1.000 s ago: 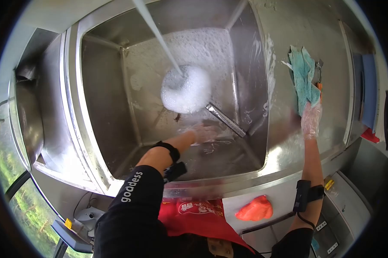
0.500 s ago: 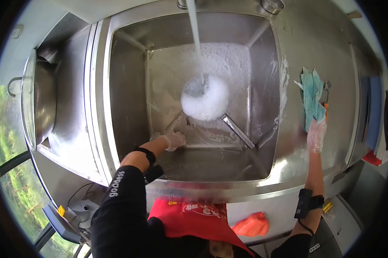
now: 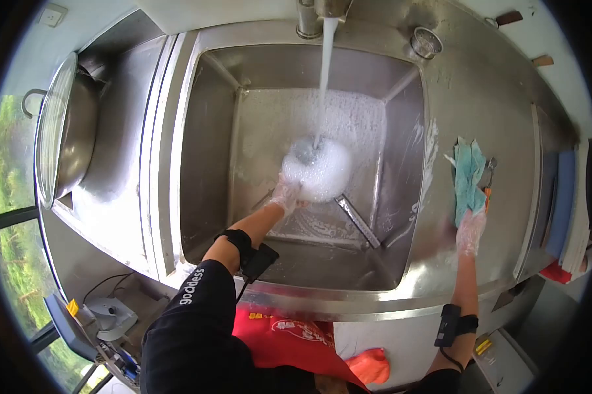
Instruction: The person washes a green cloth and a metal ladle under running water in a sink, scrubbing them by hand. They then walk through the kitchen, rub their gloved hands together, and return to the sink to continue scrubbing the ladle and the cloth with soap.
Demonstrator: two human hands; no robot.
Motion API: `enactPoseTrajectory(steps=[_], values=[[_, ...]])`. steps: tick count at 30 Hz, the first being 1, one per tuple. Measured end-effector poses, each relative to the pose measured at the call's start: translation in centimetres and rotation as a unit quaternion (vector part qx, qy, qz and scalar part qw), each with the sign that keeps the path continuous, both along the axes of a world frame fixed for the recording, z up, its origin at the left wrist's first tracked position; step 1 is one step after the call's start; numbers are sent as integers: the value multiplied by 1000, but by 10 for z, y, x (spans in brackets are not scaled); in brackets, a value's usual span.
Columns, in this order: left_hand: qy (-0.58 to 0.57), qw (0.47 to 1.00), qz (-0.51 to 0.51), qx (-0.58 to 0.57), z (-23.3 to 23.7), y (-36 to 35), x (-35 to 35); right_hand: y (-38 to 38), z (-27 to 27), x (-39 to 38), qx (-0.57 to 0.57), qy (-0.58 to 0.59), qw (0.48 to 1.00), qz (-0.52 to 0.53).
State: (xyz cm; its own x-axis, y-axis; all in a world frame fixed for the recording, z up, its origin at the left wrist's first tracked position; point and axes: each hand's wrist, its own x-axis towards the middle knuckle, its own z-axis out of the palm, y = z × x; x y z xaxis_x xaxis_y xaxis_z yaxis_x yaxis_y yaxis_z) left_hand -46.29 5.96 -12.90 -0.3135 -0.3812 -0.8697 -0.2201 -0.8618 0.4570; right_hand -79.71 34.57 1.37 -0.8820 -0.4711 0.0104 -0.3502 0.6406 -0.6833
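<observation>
A round, suds-filled bowl [image 3: 325,172] stands in the steel sink [image 3: 256,125] under running water. My left hand [image 3: 285,195], in a clear plastic glove, reaches to its near left side with thumb and fingers spread against it; foam covers part of the fingertips. A straight metal bar [image 3: 358,222] slants from the bowl towards the sink's near right corner. On the counter to the right, my gloved right hand [image 3: 471,231] is closed on the near end of a crumpled green cloth [image 3: 468,176]. Beside the cloth lies an orange-handled tool [image 3: 487,190].
The tap [image 3: 334,8] pours from the sink's far edge. A small round strainer [image 3: 427,43] sits behind the sink on the right. Far left stands a large metal pan [image 3: 79,131] with a glass lid [image 3: 50,131]. A red bag [image 3: 369,365] lies below the front edge.
My left hand has moved from the sink's near left up to the side of the suds-filled bowl. My right hand stays at the green cloth. The camera view has shifted, showing the tap.
</observation>
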Motion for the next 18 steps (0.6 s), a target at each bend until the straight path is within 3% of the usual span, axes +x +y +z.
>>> enactPoseTrajectory(steps=[2,4,6,9,11,13,16,17,18], values=[[-19,997,-13,-70,-21,6,-1,3,0,-1,3,-4,1000,7],[-21,999,17,-38,-30,2,-2,2,-2,0,2,-9,1000,7],[-42,996,3,-79,-47,-1,-2,1,-1,0,0,-7,1000,-1],[-107,974,-85,-180,-68,-1,0,1,-3,0,3,-11,1000,-13],[-179,924,-201,-272,-84,2,6,5,-9,-3,-36,-59,997,-19],[-258,828,-343,-362,-99,2,9,8,-12,-7,-60,-83,995,-23],[-282,746,-424,-429,-137,0,3,2,-4,-1,-12,-36,999,-12],[-264,755,-405,-443,-163,-2,-1,1,-3,-1,5,-23,1000,-9],[-204,816,-309,-445,-208,-2,-7,-1,1,2,12,-19,1000,-7]])
